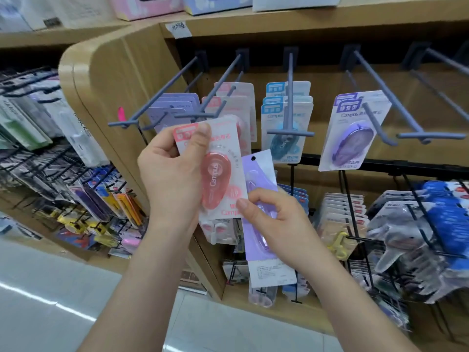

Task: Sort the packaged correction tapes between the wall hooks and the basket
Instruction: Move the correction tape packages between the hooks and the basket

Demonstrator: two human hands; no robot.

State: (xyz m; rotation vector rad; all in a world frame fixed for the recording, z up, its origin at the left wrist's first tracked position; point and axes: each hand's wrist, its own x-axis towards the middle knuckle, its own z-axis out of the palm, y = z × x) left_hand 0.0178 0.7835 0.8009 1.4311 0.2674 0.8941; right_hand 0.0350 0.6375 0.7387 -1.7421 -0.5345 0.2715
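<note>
Five grey hooks (290, 133) in the wall row. On the first hook hang about four lavender packs (175, 105). The left hand (172, 171) pinches one pink pack (215, 168) at its top, thumb in front, upright, just before the second hook. Roughly three hung pink packs (243, 97) sit on that hook. The right hand (276, 224) grips one purple pack (258, 171) round its middle, partly behind the pink pack, thumb touching its lower corner. Third hook: three blue packs (302, 115). Fourth hook: two violet packs (355, 138), tilted.

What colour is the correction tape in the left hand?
The correction tape in the left hand is translucent pink; head view.
</note>
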